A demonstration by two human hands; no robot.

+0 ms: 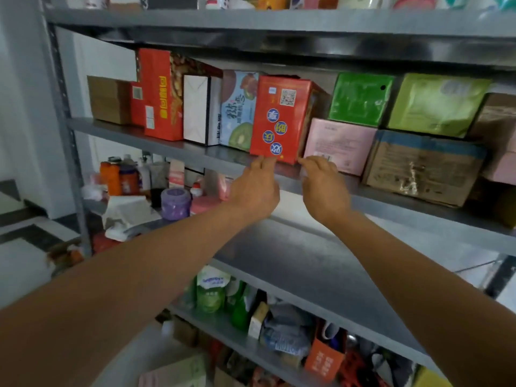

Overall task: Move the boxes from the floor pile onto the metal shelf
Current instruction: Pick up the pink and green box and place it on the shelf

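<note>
Listing the hazards at this placement, you have one item in hand's reach: the red box (pixel 279 118), upright on the metal shelf (pixel 405 203), slotted between the fruit-print box (pixel 237 113) and the pink box (pixel 337 143). Its lower front edge sits close to the shelf lip, forward of its neighbours. Your left hand (pixel 255 188) has loosely bent fingers with the tips at the box's bottom left edge; your right hand (pixel 325 185) is the same at the bottom right corner. Neither hand wraps the box, so both look relaxed and in light contact at most. Hazard one: the box is tall and stands near the lip, so letting go early or brushing it on withdrawal could tip it forward off the shelf. Hazard two: an uneven push, one hand harder than the other, could skew it and jam a corner against the pink box. Hazard three: that jam could shift the pink box and unsettle the green box (pixel 360 99) stacked on it. Hazard four: low contact only gives you poor control of the top. The floor pile is out of view, so the remaining count cannot be told.
</note>
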